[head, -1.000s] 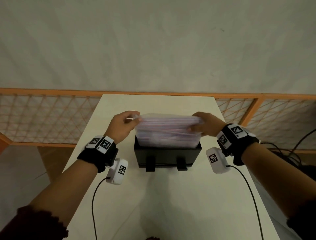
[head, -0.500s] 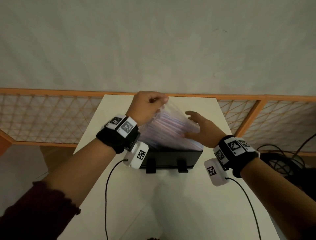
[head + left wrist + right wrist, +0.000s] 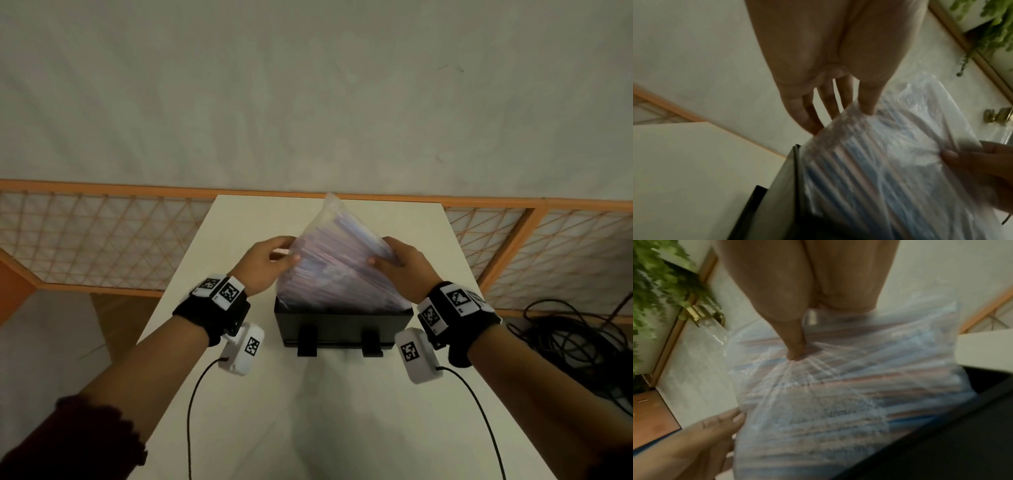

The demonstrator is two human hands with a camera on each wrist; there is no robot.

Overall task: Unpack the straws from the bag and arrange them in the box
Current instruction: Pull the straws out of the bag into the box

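Note:
A clear plastic bag of pink and blue straws (image 3: 335, 260) stands tilted, its lower end inside the open black box (image 3: 342, 325) and its top corner pointing away from me. My left hand (image 3: 281, 260) pinches the bag's left edge; in the left wrist view the thumb lies on the bag (image 3: 890, 162) and the fingers (image 3: 813, 120) run behind it. My right hand (image 3: 387, 262) grips the bag's right side. In the right wrist view its thumb (image 3: 795, 352) presses into the plastic (image 3: 838, 394). The straws stay inside the bag.
The box stands mid-way along a narrow white table (image 3: 308, 411). An orange railing with mesh (image 3: 102, 240) runs behind the table. Dark cables (image 3: 565, 342) lie on the floor to the right. Two thin wrist cables trail over the near table top.
The bag lay flat across the box top; my left hand lifted its end, and the bag now stands tilted in the box. My left hand has come back down to the bag's left edge.

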